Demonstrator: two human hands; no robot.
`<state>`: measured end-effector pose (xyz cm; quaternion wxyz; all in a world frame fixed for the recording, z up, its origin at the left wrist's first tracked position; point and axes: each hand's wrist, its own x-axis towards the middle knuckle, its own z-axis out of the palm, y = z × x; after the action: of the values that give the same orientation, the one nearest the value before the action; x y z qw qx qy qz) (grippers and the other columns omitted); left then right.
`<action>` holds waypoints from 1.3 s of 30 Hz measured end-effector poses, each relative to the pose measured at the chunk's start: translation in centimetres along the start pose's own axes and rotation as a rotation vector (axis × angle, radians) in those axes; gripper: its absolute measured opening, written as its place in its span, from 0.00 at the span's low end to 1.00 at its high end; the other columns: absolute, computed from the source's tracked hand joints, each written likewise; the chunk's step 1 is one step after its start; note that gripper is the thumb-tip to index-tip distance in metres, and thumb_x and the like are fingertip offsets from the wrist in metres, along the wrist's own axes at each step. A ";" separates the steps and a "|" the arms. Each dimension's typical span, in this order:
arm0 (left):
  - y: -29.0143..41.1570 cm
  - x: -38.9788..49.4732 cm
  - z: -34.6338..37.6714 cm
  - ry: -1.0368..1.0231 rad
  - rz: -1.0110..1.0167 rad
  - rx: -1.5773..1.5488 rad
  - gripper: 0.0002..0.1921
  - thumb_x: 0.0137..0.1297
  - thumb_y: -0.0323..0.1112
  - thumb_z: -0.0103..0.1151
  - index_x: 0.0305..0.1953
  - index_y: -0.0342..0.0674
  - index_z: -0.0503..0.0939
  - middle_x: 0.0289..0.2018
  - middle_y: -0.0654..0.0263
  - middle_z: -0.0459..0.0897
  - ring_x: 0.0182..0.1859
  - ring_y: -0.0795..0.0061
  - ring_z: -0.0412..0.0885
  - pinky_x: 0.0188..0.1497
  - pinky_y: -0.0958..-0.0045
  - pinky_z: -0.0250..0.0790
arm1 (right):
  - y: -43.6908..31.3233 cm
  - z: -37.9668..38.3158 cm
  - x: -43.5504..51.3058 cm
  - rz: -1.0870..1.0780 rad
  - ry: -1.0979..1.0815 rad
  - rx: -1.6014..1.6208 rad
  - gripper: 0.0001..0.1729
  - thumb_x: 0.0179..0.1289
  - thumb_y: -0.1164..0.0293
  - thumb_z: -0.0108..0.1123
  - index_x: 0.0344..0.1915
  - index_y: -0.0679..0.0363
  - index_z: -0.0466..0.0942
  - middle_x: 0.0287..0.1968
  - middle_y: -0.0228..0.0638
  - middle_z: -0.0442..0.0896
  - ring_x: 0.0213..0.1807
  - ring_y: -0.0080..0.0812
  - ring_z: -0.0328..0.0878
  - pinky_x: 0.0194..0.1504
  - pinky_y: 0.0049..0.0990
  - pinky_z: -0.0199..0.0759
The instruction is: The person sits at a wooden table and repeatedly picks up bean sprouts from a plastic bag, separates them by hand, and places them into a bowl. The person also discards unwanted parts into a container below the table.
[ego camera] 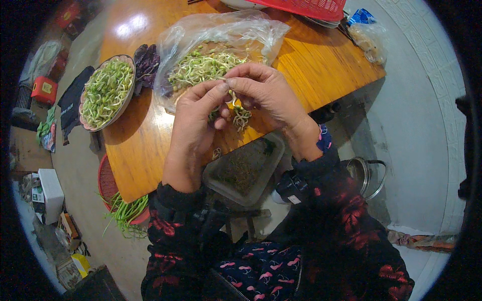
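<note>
Above the near edge of a wooden table (331, 71), my left hand (199, 109) and my right hand (269, 94) meet fingertip to fingertip. A bean sprout is pinched between their thumbs and forefingers, partly hidden by the fingers. More sprouts seem tucked under my left hand's curled fingers. Just behind the hands, a heap of bean sprouts (207, 66) lies on an open clear plastic bag (222, 28). Sprout tails (241, 116) lie on the table below the hands. To the left stands a bowl (130, 92) piled with sprouts (107, 92).
Dark purple leaves (146, 64) lie between bowl and bag. A red plastic basket (301, 7) sits at the table's far side. Below the near edge is a grey tray (244, 169) with scraps. A red basket (106, 178) with green stalks (130, 210) stands low at left. A lidded pot (357, 173) is at right.
</note>
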<state>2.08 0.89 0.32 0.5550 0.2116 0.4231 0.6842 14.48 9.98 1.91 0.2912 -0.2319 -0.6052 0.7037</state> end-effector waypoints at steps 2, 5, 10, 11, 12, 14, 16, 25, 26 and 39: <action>0.0 0.1 -0.3 0.039 0.005 0.004 0.08 0.59 0.33 0.57 0.36 0.35 0.76 0.26 0.70 0.75 0.22 0.85 0.70 0.17 0.86 0.57 | -0.2 0.0 -0.1 -0.034 0.000 -0.127 0.09 0.58 0.73 0.59 0.39 0.63 0.78 0.31 0.31 0.80 0.34 0.18 0.75 0.35 0.19 0.69; 0.0 0.0 -0.6 0.059 0.057 0.080 0.06 0.58 0.33 0.57 0.32 0.38 0.76 0.22 0.72 0.73 0.20 0.86 0.69 0.16 0.87 0.55 | -0.6 -0.5 -0.1 -0.481 0.003 -0.574 0.10 0.56 0.74 0.59 0.40 0.61 0.78 0.33 0.32 0.79 0.36 0.25 0.77 0.36 0.22 0.70; 0.6 0.0 -0.8 0.024 0.015 0.232 0.05 0.58 0.33 0.57 0.30 0.39 0.77 0.18 0.75 0.72 0.17 0.89 0.66 0.16 0.87 0.52 | -0.5 -1.0 0.7 -0.829 -0.143 -0.893 0.10 0.53 0.72 0.59 0.37 0.60 0.77 0.33 0.39 0.77 0.32 0.39 0.75 0.33 0.30 0.70; 0.6 -0.1 -0.8 0.016 -0.005 0.236 0.05 0.58 0.33 0.57 0.30 0.39 0.77 0.18 0.75 0.72 0.17 0.89 0.66 0.16 0.87 0.52 | -0.5 -1.2 0.6 -0.804 -0.166 -0.921 0.09 0.52 0.70 0.60 0.34 0.60 0.77 0.32 0.41 0.76 0.32 0.43 0.75 0.33 0.33 0.71; 0.5 -0.2 -0.7 0.018 0.017 0.241 0.05 0.58 0.34 0.57 0.30 0.39 0.77 0.18 0.75 0.72 0.17 0.90 0.66 0.16 0.87 0.52 | -0.4 -1.3 0.6 -0.807 -0.149 -0.973 0.09 0.52 0.69 0.59 0.33 0.60 0.77 0.32 0.41 0.76 0.32 0.43 0.75 0.33 0.34 0.71; 0.4 -0.1 -0.6 0.051 0.049 0.256 0.05 0.58 0.34 0.57 0.30 0.39 0.77 0.18 0.75 0.72 0.18 0.90 0.66 0.16 0.88 0.51 | -0.2 -1.4 0.4 -0.816 -0.146 -1.076 0.08 0.52 0.69 0.58 0.31 0.61 0.76 0.31 0.40 0.77 0.32 0.43 0.75 0.32 0.35 0.71; 0.0 -0.2 -0.4 0.010 0.091 0.182 0.05 0.58 0.33 0.57 0.30 0.40 0.77 0.19 0.76 0.72 0.18 0.90 0.66 0.16 0.88 0.51 | 0.2 -1.0 0.1 -0.764 -0.074 -1.069 0.07 0.53 0.69 0.56 0.30 0.61 0.76 0.29 0.41 0.77 0.32 0.43 0.76 0.32 0.34 0.71; 2.9 0.5 -4.0 -0.075 0.068 -0.246 0.10 0.60 0.30 0.52 0.42 0.34 0.72 0.26 0.70 0.70 0.24 0.85 0.66 0.16 0.87 0.53 | -4.7 -2.7 -2.0 -0.001 -0.727 -0.712 0.10 0.59 0.70 0.55 0.37 0.66 0.77 0.30 0.35 0.79 0.35 0.26 0.76 0.36 0.25 0.69; 3.1 0.7 -4.4 -0.172 0.053 -0.317 0.12 0.60 0.28 0.50 0.44 0.32 0.71 0.30 0.68 0.69 0.26 0.83 0.66 0.16 0.87 0.55 | -5.1 -3.1 -2.1 0.039 -0.823 -0.719 0.11 0.59 0.70 0.56 0.37 0.66 0.77 0.31 0.35 0.79 0.36 0.27 0.76 0.37 0.25 0.69; 2.9 1.3 -6.6 -0.123 0.062 -0.508 0.12 0.64 0.32 0.50 0.45 0.32 0.71 0.30 0.68 0.69 0.26 0.82 0.66 0.18 0.87 0.56 | -0.4 -0.5 -0.6 -0.297 -0.252 -1.207 0.09 0.48 0.65 0.57 0.26 0.59 0.77 0.27 0.42 0.77 0.34 0.46 0.76 0.34 0.40 0.71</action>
<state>-5.00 -0.21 -1.22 0.5937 0.1197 0.1963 0.7711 15.30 9.95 2.20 0.1301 -0.1842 -0.9508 0.2125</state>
